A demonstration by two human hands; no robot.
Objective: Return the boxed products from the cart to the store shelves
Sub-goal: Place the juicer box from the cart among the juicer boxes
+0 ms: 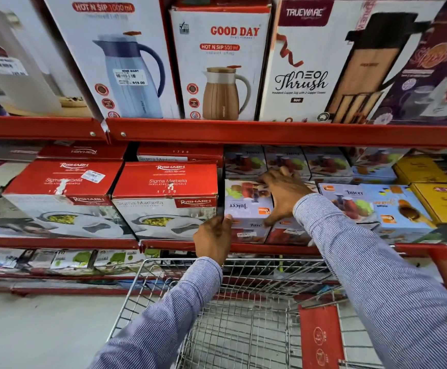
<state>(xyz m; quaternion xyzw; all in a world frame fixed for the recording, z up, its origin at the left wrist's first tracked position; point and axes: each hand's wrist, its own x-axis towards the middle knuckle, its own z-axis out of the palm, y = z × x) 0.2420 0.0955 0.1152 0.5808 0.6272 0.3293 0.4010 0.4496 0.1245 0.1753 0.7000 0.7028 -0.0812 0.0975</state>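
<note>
A white juicer box [246, 201] lies upside down on top of other juicer boxes on the middle shelf, right of the red casserole boxes. My right hand [283, 194] lies spread over its top right side, thumb down on the front face. My left hand [213, 238] grips its lower left front corner. The wire cart [243, 328] stands below my arms, and no boxes show in its visible basket.
Red Rishabh casserole boxes [165, 195] sit tight against the left of the juicer box. More juicer boxes [350, 203] and yellow boxes [440, 206] fill the right. Tall flask boxes [219, 65] stand on the red shelf [270, 134] above. A red cart flap [321, 339] hangs inside the cart.
</note>
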